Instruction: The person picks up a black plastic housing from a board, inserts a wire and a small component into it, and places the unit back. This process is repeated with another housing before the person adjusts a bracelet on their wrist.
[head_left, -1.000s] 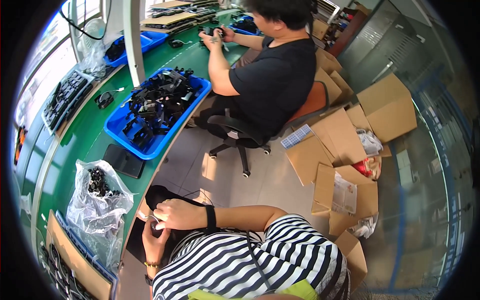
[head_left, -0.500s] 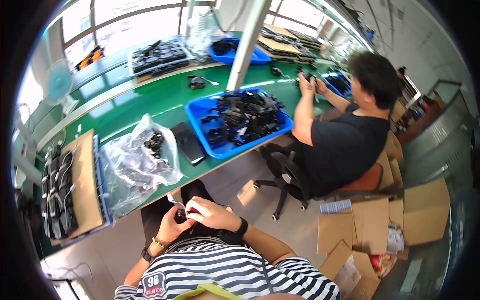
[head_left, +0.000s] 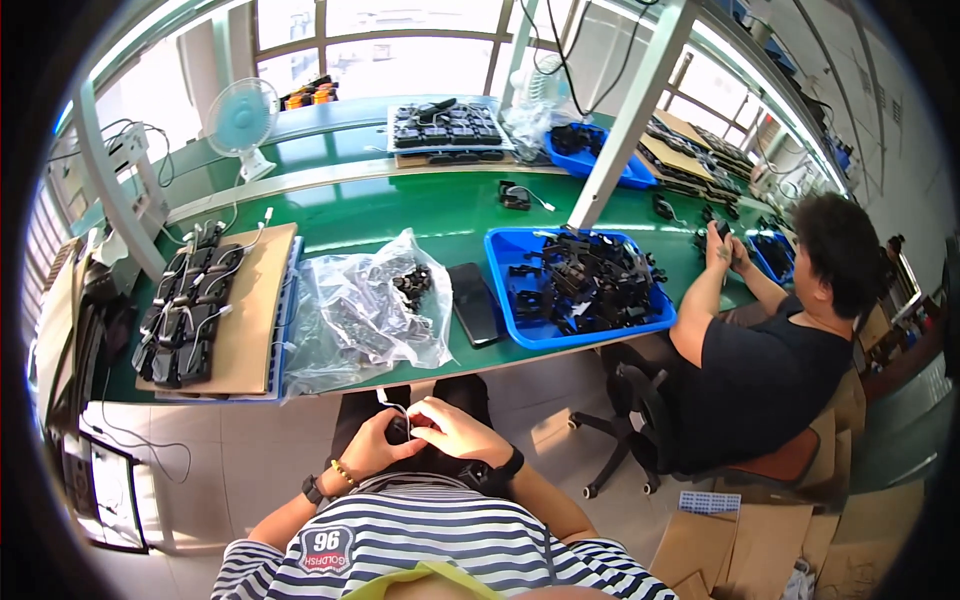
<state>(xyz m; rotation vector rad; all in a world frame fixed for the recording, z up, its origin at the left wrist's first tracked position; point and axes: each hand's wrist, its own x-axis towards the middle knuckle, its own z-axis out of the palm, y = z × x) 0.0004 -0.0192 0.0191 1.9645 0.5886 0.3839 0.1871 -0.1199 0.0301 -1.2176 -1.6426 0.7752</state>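
Two hands meet low over the wearer's lap, as I watch from my distant seat; the left hand (head_left: 375,447) is curled narrowly round a small black part (head_left: 399,430), probably to keep it steady; the right hand (head_left: 455,430) closes on the same part from the other side, fingertips drawn in, though I cannot make out which edge they pinch; a white cable (head_left: 399,408) rises between them, its plug end free just beyond the left fingers, perhaps so it does not get trapped; straight ahead of the grip, past the front edge of the green table (head_left: 360,220), lies a clear plastic bag (head_left: 340,325), its film spread and small black pieces (head_left: 412,287) showing at its right side, seemingly left loose for easy picking; right of that, a dark flat slab (head_left: 476,305) fills the gap before a blue bin (head_left: 508,328), heaped with black bracket-like parts (head_left: 590,280) and set near the table's edge, I would judge for easy reach; ahead and left of the grip, black units with white leads (head_left: 185,320) sit in rows on a cardboard sheet (head_left: 255,320), which I take as a way to keep the leads from tangling; well off to the right, a co-worker (head_left: 770,380) in a dark top sits at the table, hands raised round a small dark object; cardboard cartons (head_left: 770,540) stand lower, on that side.
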